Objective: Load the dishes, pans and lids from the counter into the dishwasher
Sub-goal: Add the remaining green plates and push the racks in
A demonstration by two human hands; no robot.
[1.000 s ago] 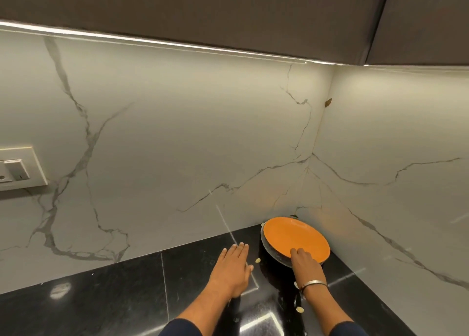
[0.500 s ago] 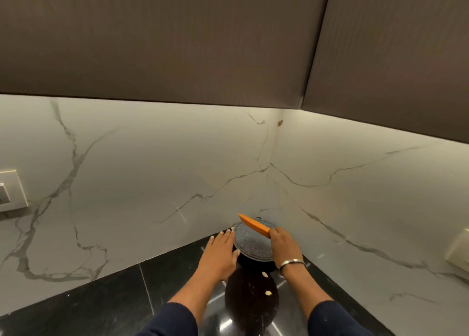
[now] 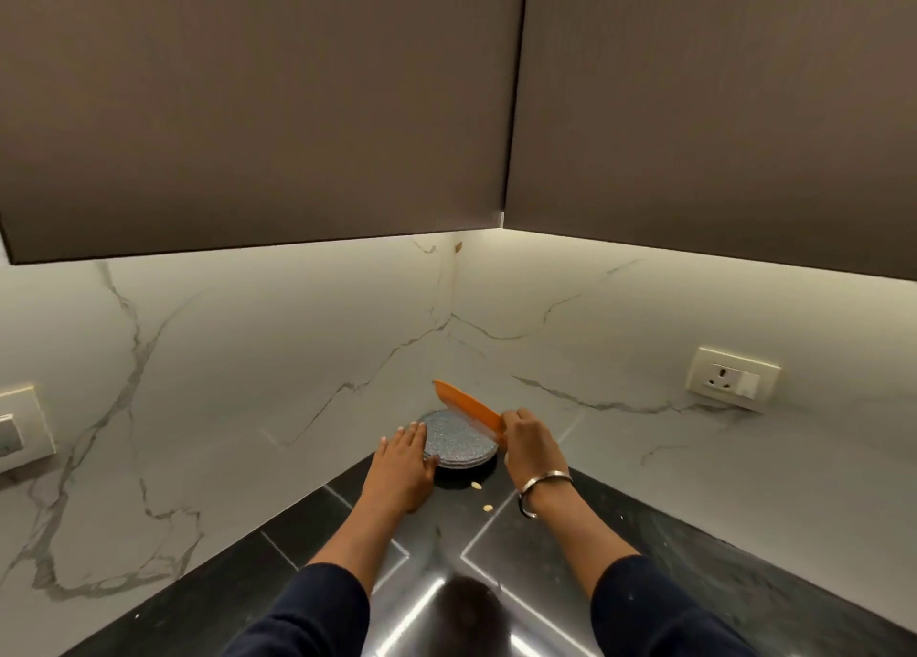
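Fingers (image 3: 516,421) of the right hand (image 3: 531,450) curl round the lower edge of the flat round orange plate (image 3: 469,407), clamped on it, plate tilted steeply on edge, upper rim pointing toward 10 o'clock, lifted clear above the stack. Left hand (image 3: 403,463) lies flat, fingers straight and together, tips touching the 9 o'clock rim of the round speckled grey plates (image 3: 454,438), gripping nothing. Grey plates are stacked, resting on the glossy black stone tabletop (image 3: 670,547) in the far corner, at 12 o'clock from the person. Orange plate sits at 1 o'clock over the stack, apart from the top grey plate at the raised end; whether the low end touches, cannot tell. Two small pale crumbs (image 3: 476,485) on the tabletop just at 5 o'clock of the stack. Silver metal bangle (image 3: 538,488) on the right wrist. White marble backsplash (image 3: 248,359) behind, white wall socket (image 3: 729,377) at 3 o'clock, brown upper cabinets (image 3: 297,110) overhead. Dark blue sleeves (image 3: 640,607) on both arms.
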